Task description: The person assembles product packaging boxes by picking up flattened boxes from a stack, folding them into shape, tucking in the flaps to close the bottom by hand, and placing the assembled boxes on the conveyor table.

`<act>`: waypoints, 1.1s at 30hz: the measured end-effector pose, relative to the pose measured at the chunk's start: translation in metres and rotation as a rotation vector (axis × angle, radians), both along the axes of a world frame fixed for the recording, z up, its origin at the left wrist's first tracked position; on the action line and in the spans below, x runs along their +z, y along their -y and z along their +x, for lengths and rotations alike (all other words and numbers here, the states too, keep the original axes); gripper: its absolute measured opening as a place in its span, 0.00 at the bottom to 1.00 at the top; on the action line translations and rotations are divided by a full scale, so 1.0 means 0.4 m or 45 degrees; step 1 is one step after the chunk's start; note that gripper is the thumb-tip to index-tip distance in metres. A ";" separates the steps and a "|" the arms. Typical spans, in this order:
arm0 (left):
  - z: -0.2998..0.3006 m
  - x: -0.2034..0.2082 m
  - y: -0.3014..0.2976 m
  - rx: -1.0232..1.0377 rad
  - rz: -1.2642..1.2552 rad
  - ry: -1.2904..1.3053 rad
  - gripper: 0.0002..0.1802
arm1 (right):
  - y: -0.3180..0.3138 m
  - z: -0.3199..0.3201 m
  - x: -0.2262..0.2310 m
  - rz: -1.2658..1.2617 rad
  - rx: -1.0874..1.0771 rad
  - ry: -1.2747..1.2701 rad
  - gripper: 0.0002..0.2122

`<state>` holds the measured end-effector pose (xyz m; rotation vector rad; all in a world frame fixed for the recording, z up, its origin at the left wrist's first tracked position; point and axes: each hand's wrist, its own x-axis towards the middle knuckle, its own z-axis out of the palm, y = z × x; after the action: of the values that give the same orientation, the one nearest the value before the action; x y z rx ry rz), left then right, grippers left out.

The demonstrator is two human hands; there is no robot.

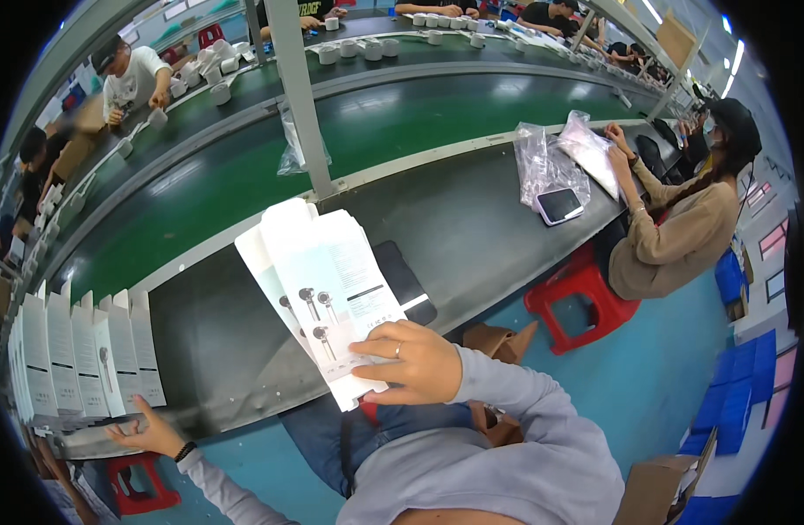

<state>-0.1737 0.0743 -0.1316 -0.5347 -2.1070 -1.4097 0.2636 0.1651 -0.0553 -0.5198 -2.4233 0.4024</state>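
Observation:
My right hand [412, 360], with a ring on one finger, grips a small stack of flat printed cartons [319, 262]. They are white and pale green with pictures of earphones, and they fan out slightly above the bench. My left hand [148, 432], a dark band at its wrist, has its fingers apart and holds nothing. It is at the bench's front edge beside a row of upright white boxes [87, 359]. Whether a fingertip touches the nearest box I cannot tell. Partly behind the cartons lies a flat black object [404, 278].
A metal post [301, 114] rises between my dark bench [218, 350] and the green conveyor belt [402, 105]. To the right are a phone [559, 206], clear plastic bags [542, 157], a red stool [586, 306] and a seated co-worker [682, 236]. Other people work across the belt.

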 end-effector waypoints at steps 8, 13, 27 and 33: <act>0.292 0.129 0.034 -0.755 -0.056 -0.455 0.59 | -0.007 -0.001 0.110 0.322 0.004 -0.701 0.08; 0.431 0.215 0.063 -1.140 -0.356 -1.084 0.66 | 0.066 -0.063 0.112 -0.703 0.437 -1.096 0.07; 0.436 0.294 0.110 -1.642 -0.741 -0.697 0.61 | 0.050 -0.092 0.034 -0.222 0.019 -0.799 0.03; 0.419 0.212 0.209 -1.164 -0.287 -0.304 0.55 | 0.107 -0.134 -0.031 -1.027 0.602 -0.969 0.37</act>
<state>-0.0062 -0.0095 -0.0467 -1.8227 -1.8867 -1.4218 0.2099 0.1222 -0.0678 -0.0519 -1.5420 1.4982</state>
